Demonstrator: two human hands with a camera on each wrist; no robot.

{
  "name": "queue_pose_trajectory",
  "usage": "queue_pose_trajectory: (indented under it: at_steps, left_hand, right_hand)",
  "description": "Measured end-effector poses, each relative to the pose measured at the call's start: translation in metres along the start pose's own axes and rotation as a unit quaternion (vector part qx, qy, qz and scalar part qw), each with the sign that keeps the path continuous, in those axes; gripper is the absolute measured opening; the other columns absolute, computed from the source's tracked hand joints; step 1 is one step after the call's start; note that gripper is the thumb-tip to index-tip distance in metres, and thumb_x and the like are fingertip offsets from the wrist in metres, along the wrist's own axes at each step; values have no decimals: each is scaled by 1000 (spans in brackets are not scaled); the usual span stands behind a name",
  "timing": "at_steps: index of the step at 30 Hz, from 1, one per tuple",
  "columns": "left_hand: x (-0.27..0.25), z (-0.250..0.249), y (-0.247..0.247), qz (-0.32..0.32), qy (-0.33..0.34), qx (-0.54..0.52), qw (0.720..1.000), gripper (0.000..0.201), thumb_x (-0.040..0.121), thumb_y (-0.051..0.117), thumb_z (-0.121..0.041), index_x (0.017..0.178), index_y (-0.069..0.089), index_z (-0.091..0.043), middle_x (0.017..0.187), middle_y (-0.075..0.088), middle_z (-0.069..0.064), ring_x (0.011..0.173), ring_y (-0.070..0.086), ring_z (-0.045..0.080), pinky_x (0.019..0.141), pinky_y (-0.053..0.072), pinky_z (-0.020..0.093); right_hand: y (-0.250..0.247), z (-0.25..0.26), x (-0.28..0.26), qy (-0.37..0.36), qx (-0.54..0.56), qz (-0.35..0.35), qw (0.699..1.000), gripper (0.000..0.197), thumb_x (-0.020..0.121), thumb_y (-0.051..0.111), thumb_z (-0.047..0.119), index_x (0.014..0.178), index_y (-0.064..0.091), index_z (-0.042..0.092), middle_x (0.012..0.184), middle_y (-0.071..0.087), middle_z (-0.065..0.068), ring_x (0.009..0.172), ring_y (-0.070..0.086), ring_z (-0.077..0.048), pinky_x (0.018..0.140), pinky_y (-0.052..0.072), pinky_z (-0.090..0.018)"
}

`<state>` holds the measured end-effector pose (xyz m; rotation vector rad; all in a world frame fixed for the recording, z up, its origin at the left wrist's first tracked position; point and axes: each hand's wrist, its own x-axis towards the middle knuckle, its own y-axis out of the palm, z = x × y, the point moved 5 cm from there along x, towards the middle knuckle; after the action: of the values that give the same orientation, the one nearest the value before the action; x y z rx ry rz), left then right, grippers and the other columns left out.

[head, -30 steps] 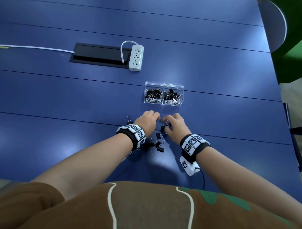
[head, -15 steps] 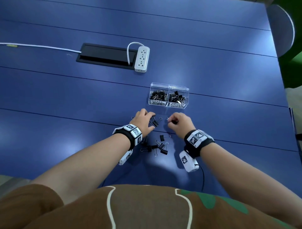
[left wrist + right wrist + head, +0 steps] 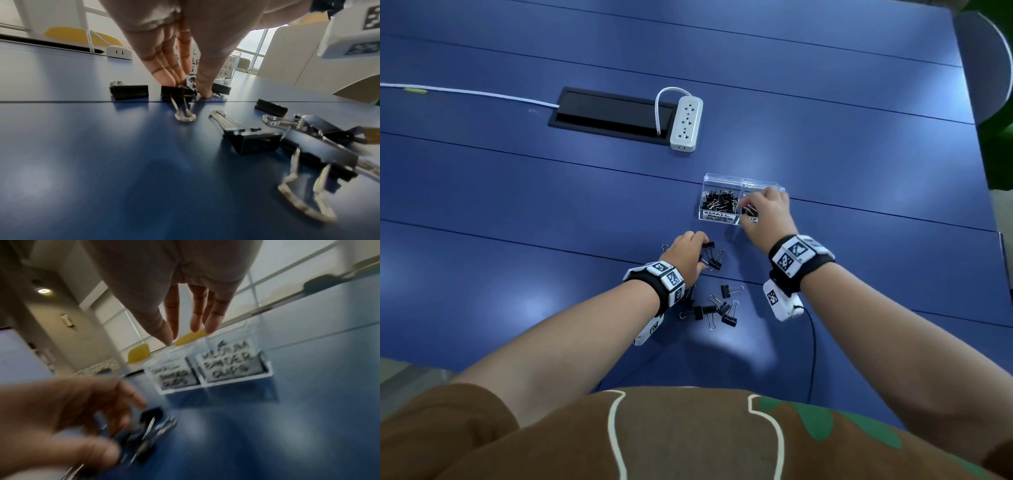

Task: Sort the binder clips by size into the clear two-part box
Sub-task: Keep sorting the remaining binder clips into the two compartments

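The clear two-part box (image 3: 722, 178) stands on the blue table with black clips in both parts; its labels read small and medium (image 3: 226, 368). My right hand (image 3: 751, 209) hovers over the medium compartment on the right. Its fingers are straight, and no clip shows between them in the right wrist view (image 3: 185, 334). My left hand (image 3: 700, 251) is down on the table in front of the box. Its fingertips and thumb pinch a black binder clip (image 3: 177, 94) that lies flat. Several loose clips (image 3: 729, 320) lie near my left wrist (image 3: 251, 142).
A white power strip (image 3: 686, 124) and a black cable hatch (image 3: 609, 113) sit farther back on the table, with a white cable (image 3: 465, 91) running left. A chair back (image 3: 983, 61) stands past the table's far right corner.
My right hand has left the loose clips and moved forward over the box's right compartment, fingers now spread. My left hand has stayed at the clips in front of the box.
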<state>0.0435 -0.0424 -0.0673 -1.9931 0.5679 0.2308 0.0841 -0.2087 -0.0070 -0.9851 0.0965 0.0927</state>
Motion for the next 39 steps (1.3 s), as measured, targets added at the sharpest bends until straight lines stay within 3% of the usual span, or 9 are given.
queue_pose_trajectory:
  at_steps: [4,7,11,14,17,23,29,36,39]
  left_hand:
    - [3,-2,-1,28,5,32,999,60,86,65,-16,138,35,-24,125,47,7,121,45,27,94,48,46]
    - [7,-4,-2,70,13,81,994,75,89,62,-18,149,19,-32,125,44,11,119,44,29,91,49,48]
    - [11,-4,-2,93,18,102,990,65,90,60,-18,146,29,-27,129,40,12,120,46,32,94,49,47]
    - [12,-4,-3,78,15,84,993,54,88,64,-19,135,41,-23,126,39,10,104,56,34,89,52,46]
    - [12,-5,-5,59,15,74,995,44,84,68,-19,121,43,-21,119,40,8,90,59,33,82,54,46]
    - [11,-9,-6,57,35,79,995,34,83,67,-15,104,41,-18,110,49,6,83,57,30,77,55,48]
    - [8,-6,-2,48,40,118,991,21,87,62,-18,102,49,-15,110,44,8,79,54,29,72,54,44]
    - [7,-6,-1,55,36,111,992,14,90,61,-20,98,56,-10,110,46,11,84,56,32,76,53,43]
    - [8,-9,-3,56,43,110,991,12,90,60,-18,98,59,-8,110,50,12,91,57,32,76,50,38]
  right_hand:
    - [50,8,-32,-41,-47,156,986,27,84,57,13,110,60,16,104,44,-5,108,38,-22,97,40,-34]
    - [70,0,-47,-28,-65,197,978,37,81,65,20,117,58,14,111,44,-13,109,43,-31,93,45,-37]
    - [71,-10,-54,-22,-41,175,984,23,81,65,15,103,60,8,108,44,-15,94,50,-31,82,48,-35]
    - [69,-16,-56,-18,-34,162,986,13,83,59,10,96,60,5,108,46,-15,88,52,-32,80,51,-41]
    - [68,-23,-57,-4,-22,157,987,23,83,62,15,104,57,8,111,45,-13,93,53,-30,83,49,-39]
    - [83,-10,-66,-22,-21,189,982,38,78,67,33,110,56,16,111,45,-7,104,48,-24,84,51,-41]
    - [87,-9,-66,-27,-55,200,978,26,80,61,18,104,58,9,116,45,-12,111,42,-32,87,49,-47]
    - [62,-19,-60,20,14,171,985,17,78,60,13,93,54,10,93,52,-5,78,50,-24,70,40,-29]
    - [36,-22,-52,65,103,96,988,7,77,61,14,83,58,16,77,58,4,63,51,-12,64,44,-23]
